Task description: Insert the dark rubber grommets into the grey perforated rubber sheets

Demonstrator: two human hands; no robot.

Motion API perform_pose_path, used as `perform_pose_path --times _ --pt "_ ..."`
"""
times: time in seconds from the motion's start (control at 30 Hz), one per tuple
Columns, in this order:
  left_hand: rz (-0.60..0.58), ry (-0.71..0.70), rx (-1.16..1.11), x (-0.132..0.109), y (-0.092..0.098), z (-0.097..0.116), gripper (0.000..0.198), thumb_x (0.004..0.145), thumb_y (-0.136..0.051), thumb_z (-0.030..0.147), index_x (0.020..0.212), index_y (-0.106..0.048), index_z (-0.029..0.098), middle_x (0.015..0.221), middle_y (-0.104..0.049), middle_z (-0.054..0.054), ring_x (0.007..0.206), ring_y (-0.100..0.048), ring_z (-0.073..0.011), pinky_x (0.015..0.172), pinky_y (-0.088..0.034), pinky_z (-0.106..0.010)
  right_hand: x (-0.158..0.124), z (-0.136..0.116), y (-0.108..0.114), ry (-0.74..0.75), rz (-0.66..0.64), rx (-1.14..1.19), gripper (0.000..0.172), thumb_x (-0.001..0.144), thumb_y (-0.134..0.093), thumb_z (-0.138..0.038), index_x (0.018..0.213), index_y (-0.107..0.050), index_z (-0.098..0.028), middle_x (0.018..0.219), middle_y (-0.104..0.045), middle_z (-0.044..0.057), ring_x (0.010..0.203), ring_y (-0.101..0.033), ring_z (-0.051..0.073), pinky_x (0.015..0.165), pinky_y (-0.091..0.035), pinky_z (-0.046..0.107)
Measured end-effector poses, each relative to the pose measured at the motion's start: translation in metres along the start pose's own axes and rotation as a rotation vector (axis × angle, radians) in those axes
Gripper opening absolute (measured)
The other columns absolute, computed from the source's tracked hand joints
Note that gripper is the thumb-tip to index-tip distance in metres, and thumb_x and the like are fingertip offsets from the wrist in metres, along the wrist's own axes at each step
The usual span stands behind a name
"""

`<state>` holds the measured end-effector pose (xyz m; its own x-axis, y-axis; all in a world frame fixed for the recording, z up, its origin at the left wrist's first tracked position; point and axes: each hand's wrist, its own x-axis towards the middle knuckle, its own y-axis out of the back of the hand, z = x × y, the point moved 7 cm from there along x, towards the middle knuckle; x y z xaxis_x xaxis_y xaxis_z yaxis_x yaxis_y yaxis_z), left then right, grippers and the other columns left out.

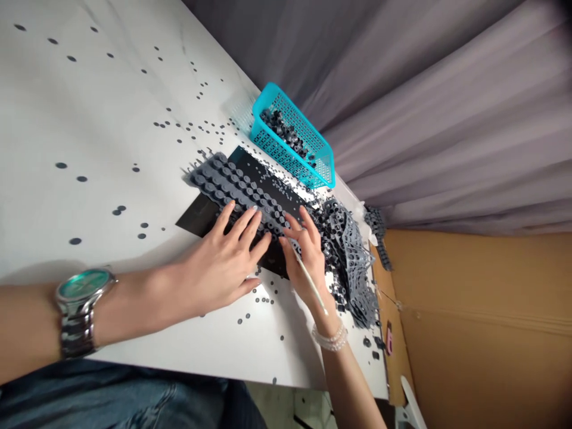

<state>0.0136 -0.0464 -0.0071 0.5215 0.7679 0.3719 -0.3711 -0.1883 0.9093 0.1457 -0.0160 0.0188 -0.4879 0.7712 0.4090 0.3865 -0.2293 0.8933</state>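
Observation:
A dark grey moulded sheet (221, 170) with rows of round raised caps lies on a flat black board (196, 215). My left hand (223, 256), a watch on its wrist, rests with spread fingers on the sheet's near edge and grips nothing. At the sheet's right end, my right hand (308, 256) has its fingers curled around a thin white stick (308, 277). The stick slants back across the palm towards the wrist, and its working end is hidden among the fingers. Small grey discs (279, 185) are scattered on the board behind the sheet.
A turquoise mesh basket (292, 110) of small dark parts stands at the table's far edge. On the right, perforated grey sheets (353, 262) lie heaped beside loose dark pieces. Dark discs (120, 208) dot the white table (147, 369). Cardboard (482, 298) borders the right side; a curtain (424, 119) hangs behind.

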Motion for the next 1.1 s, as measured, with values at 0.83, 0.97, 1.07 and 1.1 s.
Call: perform_pose_path --times 0.83,0.97,1.07,1.1 --pt "-0.033 0.021 0.114 -0.002 -0.011 -0.001 0.07 0.087 -0.058 0.054 0.134 -0.061 0.001 0.144 -0.051 -0.032 0.14 -0.041 -0.0462 0.113 -0.025 -0.068 0.026 0.0 -0.015 0.108 0.024 -0.157 0.02 0.103 -0.039 -0.017 0.113 -0.056 -0.022 0.139 -0.06 0.016 0.138 -0.05 0.025 0.106 -0.05 0.048" --pt "-0.029 0.027 0.112 -0.004 -0.011 -0.001 0.071 0.089 -0.056 0.055 0.136 -0.059 0.002 0.147 -0.047 -0.032 0.141 -0.04 -0.0456 0.113 -0.023 -0.069 0.027 0.023 0.002 -0.103 0.131 -0.13 0.026 0.103 -0.04 -0.021 0.126 -0.051 -0.024 0.14 -0.057 0.015 0.146 -0.04 0.028 0.109 -0.049 0.052" --pt "-0.019 0.037 0.127 -0.005 -0.012 0.0 0.073 0.088 -0.055 0.058 0.137 -0.059 0.004 0.149 -0.046 -0.03 0.142 -0.038 -0.0446 0.115 -0.022 -0.069 0.018 0.013 0.004 -0.052 0.09 -0.123 0.032 0.101 -0.047 -0.02 0.132 -0.05 -0.024 0.14 -0.059 0.015 0.153 -0.027 0.03 0.112 -0.045 0.055" --pt "-0.018 0.043 0.132 -0.006 -0.013 0.0 0.074 0.088 -0.055 0.059 0.137 -0.059 0.004 0.149 -0.046 -0.03 0.143 -0.037 -0.0443 0.115 -0.022 -0.068 0.013 0.006 0.003 -0.014 0.069 -0.109 0.032 0.1 -0.048 -0.018 0.132 -0.05 -0.024 0.14 -0.059 0.014 0.153 -0.027 0.029 0.112 -0.045 0.054"
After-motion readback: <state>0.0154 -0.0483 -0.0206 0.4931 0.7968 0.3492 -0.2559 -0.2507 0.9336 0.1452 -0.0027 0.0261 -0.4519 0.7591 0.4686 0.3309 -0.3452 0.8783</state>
